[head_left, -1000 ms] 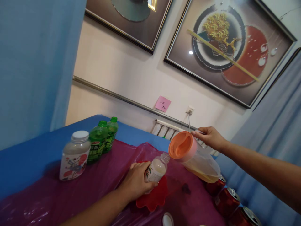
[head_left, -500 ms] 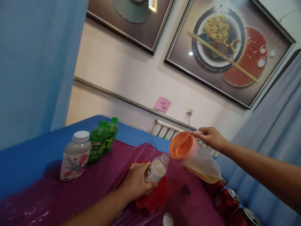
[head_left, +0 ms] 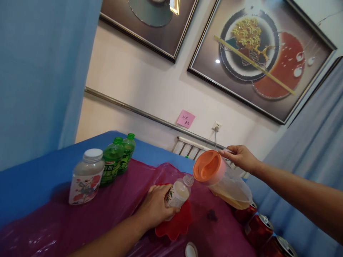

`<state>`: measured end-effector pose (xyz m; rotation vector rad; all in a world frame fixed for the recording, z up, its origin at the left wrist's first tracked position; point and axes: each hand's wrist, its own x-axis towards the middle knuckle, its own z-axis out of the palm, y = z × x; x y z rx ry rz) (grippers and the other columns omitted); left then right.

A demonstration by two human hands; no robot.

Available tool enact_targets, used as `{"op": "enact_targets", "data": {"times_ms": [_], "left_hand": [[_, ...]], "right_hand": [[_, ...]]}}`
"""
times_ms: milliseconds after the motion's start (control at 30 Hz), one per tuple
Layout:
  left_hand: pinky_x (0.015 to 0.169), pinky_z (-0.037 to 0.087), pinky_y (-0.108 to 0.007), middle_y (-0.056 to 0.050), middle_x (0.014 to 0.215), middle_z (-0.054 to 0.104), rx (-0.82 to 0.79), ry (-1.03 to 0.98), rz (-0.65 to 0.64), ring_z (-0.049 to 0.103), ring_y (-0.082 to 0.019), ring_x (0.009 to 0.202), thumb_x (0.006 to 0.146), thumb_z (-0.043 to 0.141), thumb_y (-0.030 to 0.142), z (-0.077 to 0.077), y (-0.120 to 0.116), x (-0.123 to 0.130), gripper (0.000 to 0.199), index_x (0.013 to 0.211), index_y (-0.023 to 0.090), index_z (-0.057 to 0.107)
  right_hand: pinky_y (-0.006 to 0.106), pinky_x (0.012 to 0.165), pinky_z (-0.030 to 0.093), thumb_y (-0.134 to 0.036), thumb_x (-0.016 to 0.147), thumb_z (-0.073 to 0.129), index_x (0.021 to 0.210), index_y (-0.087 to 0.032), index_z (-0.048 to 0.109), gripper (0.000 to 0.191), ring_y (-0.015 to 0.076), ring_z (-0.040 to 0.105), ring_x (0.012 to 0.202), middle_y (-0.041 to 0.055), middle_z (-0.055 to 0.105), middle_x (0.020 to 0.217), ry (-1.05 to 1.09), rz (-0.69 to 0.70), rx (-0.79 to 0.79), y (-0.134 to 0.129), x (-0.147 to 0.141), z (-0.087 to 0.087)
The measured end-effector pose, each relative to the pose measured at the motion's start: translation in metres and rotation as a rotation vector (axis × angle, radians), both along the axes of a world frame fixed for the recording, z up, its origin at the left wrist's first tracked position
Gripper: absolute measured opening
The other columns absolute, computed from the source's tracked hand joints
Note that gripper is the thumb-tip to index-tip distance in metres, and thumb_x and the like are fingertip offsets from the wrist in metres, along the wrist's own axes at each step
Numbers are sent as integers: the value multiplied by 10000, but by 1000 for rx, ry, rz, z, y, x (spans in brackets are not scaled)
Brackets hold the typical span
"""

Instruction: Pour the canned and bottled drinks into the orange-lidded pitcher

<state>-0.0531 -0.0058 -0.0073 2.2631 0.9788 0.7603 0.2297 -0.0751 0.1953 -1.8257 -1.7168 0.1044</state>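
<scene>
My left hand is wrapped round a small clear bottle with a leaf-patterned label, tilted to the right over a red scalloped dish. The bottle's mouth is uncapped and close to the rim of a pitcher. That pitcher, clear with an orange lid, lies tipped toward the bottle, yellowish liquid along its lower side. My right hand grips it by the handle. Whether liquid runs between the two is too small to tell.
At the left stand a white-capped bottle and two green bottles. Red cans line the right edge. A white cap lies in front on the purple plastic sheet, which covers part of the blue table.
</scene>
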Motion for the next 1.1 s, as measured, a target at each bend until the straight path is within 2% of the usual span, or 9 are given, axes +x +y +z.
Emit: {"op": "enact_targets", "data": {"times_ms": [300,433,767,1100], "left_hand": [[1025,370,-401,-63,1207,716,-3,1,-12,612,-286,1137,631,803,431,-1,1,0,614,1201,272,638],[1028,369,-408,-64,1205,716,5,2,-1,612,-293,1136,626,808,433,-1,0,0,619,1197,262,641],[1027,366,-396,-47,1179,721,20,-15,1,616,-297,1133,623,810,440,-3,0,0,581,1149,256,647],[1015,363,-395,-55,1176,720,-1,-19,-4,616,-290,1117,613,821,423,-1,0,0,595,1154,248,646]], "right_hand": [[233,443,227,-829,675,622,542,-214,391,670,91,271,513,-58,278,534,-5,-2,11,-1,0,1],[234,441,247,-827,673,623,556,-207,444,657,95,288,510,-55,292,532,-7,-7,7,-2,-1,1],[244,460,240,-834,677,614,557,-218,394,665,96,281,513,-63,266,543,-10,-9,-10,-1,-1,1],[244,466,223,-825,696,611,571,-209,422,656,92,271,523,-60,274,552,-19,-4,-18,0,2,0]]}}
